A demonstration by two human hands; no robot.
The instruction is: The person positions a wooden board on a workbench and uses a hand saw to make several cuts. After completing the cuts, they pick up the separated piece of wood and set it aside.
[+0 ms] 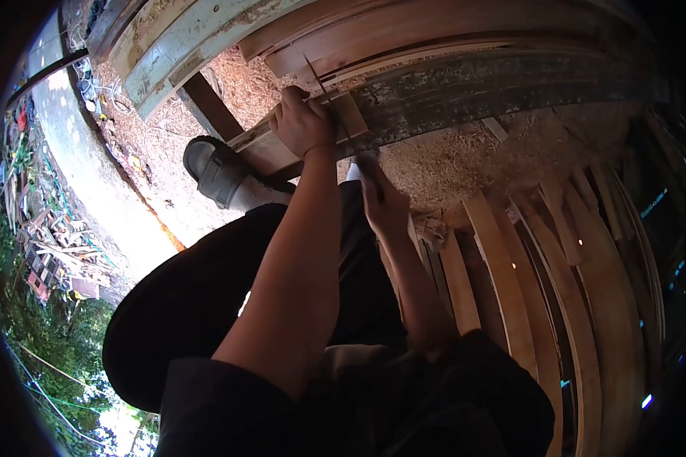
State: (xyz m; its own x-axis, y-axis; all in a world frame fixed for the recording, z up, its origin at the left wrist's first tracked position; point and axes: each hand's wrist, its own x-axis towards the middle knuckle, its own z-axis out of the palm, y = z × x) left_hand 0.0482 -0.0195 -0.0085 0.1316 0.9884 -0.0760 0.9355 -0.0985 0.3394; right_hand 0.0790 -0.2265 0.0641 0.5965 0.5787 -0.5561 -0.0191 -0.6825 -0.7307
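A thin saw blade (317,78) crosses a reddish-brown board (349,116) that lies on a dark, weathered plank (434,95). Near the blade's lower end, my right hand (384,199) is wrapped round the saw's handle, which is dark and partly hidden. Left of the blade, my left hand (305,123) presses on the board with its fingers curled over the edge; the thumb side is close to the blade. My shoe (215,171) rests on the left part of the same board.
Long planks (511,274) lie side by side at the lower right. More boards (434,34) stretch along the top. Shavings (442,171) cover the ground. At the far left are a concrete strip (84,152) and a heap of wood scraps (65,247).
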